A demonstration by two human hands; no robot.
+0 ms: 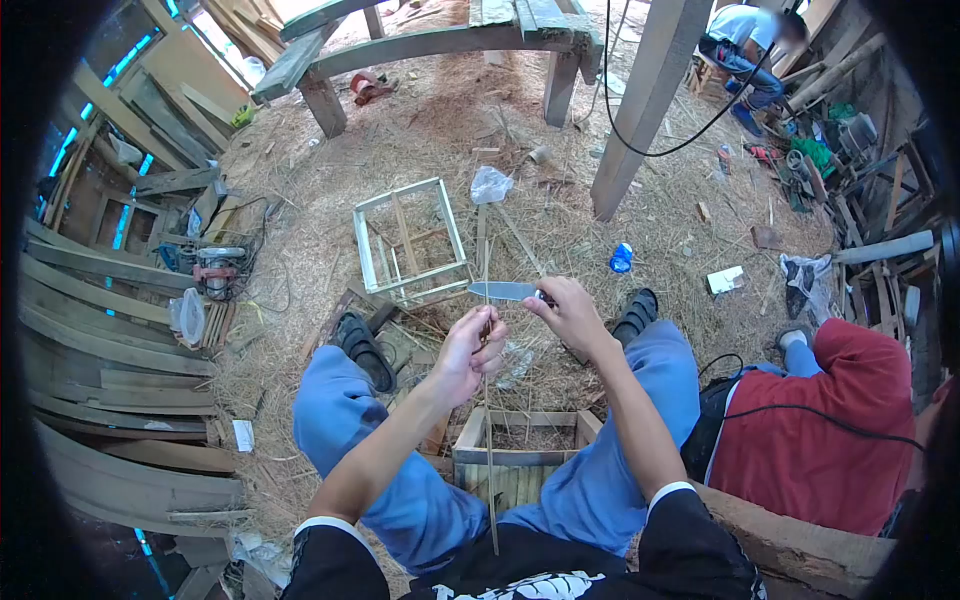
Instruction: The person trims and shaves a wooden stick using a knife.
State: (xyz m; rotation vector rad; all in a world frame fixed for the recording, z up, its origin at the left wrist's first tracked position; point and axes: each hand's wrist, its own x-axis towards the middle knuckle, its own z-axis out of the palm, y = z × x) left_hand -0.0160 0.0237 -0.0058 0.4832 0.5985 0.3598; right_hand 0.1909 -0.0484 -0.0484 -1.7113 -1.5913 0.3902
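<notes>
A knife (503,290) is held by its dark handle in my right hand (570,312), its broad blade pointing left. The blade lies across a thin strip of bamboo or wood (490,450), just above my left hand (468,350). My left fingers are closed around that strip. Its lower end hangs down between my legs towards my lap, and its upper end reaches past the blade. Between my knees stands a wooden box-like frame (510,457) with an open top.
A pale wooden frame (365,250) lies ahead on the shaving-strewn floor. A workbench (440,40) and post (650,110) stand beyond. A person in red (815,430) sits close at my right; another person (745,50) sits far right. A circular saw (218,270) rests at left.
</notes>
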